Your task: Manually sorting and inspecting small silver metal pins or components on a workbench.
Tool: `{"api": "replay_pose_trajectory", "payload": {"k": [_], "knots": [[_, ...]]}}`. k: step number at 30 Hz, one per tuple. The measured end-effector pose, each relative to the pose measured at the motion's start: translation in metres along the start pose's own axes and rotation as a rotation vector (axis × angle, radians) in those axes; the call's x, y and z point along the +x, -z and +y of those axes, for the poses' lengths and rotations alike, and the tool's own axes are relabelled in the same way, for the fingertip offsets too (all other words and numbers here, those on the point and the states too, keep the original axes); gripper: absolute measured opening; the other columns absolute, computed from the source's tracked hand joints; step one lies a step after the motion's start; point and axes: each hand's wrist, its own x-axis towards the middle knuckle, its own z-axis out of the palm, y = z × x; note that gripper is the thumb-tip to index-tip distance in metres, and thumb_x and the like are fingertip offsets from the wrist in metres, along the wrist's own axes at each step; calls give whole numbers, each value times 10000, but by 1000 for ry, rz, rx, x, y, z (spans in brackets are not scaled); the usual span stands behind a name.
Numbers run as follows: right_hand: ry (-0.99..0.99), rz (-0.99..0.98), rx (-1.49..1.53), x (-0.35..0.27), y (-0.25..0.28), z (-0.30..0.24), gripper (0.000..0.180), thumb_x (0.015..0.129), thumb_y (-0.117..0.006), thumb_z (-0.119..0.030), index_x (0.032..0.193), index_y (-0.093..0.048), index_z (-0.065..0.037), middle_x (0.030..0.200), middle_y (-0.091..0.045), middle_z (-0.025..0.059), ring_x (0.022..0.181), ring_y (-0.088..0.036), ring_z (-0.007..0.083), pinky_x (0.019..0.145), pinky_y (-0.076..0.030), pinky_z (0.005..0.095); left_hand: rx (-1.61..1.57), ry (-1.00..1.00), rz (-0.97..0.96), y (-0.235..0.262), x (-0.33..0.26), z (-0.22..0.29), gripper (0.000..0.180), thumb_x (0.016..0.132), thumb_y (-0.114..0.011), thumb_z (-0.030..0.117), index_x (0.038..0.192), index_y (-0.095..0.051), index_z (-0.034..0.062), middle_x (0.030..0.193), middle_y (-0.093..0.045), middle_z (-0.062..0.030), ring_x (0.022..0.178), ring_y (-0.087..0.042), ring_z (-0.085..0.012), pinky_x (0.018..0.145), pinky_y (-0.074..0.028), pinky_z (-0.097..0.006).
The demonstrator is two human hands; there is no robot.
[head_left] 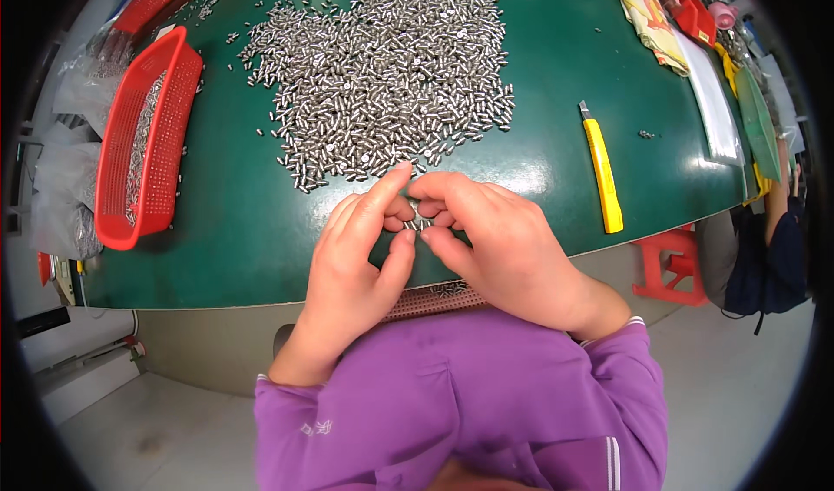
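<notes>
My left hand (pixel 352 252) and my right hand (pixel 512 248) meet just inside the table's near edge, thumbs and fingers curled in toward each other. Between their fingertips are a few small silver metal pieces (pixel 419 225), gripped from both sides. How many each hand holds is hidden by the fingers. Right beyond my fingers spreads a large heap of small silver bullet-shaped metal parts (pixel 391 74), lying loose on the green tabletop (pixel 234 230).
A long red perforated basket (pixel 178 100) with metal parts stands at the left. To the right lie a yellow box cutter (pixel 602 174), blade bared, and a patterned cloth (pixel 651 26). Another basket (pixel 426 303) shows below the near edge. A red stool (pixel 673 265) and another person (pixel 769 265) are at the right.
</notes>
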Motion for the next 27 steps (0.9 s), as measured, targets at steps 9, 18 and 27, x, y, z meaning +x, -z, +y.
{"api": "replay_pose_trajectory", "payload": {"k": [9, 18, 27], "knots": [[62, 84, -123, -3, -14, 2, 470, 746, -739, 50, 1181, -592, -51, 940, -688, 66, 813, -688, 235, 708, -553, 360, -23, 78, 14, -1, 0, -1, 653, 766, -703, -96, 1386, -561, 54, 887, -668, -50, 825, -630, -213, 801, -512, -358], [37, 63, -151, -5, -11, 2, 538, 781, -684, 7, 1288, -514, -48, 967, -618, 100, 875, -612, 301, 763, -511, 410, 16, 4, 24, -3, -2, -3, 670, 741, -699, -115, 1378, -553, 31, 873, -651, -40, 813, -620, -203, 785, -513, -349], [24, 67, -105, -3, -10, 1, 646, 729, -726, 77, 1333, -531, -42, 949, -647, 85, 835, -659, 244, 735, -555, 365, -64, 47, -8, -1, -2, -5, 732, 758, -694, -124, 1445, -499, 34, 937, -646, -59, 840, -607, -202, 783, -525, -339]]}}
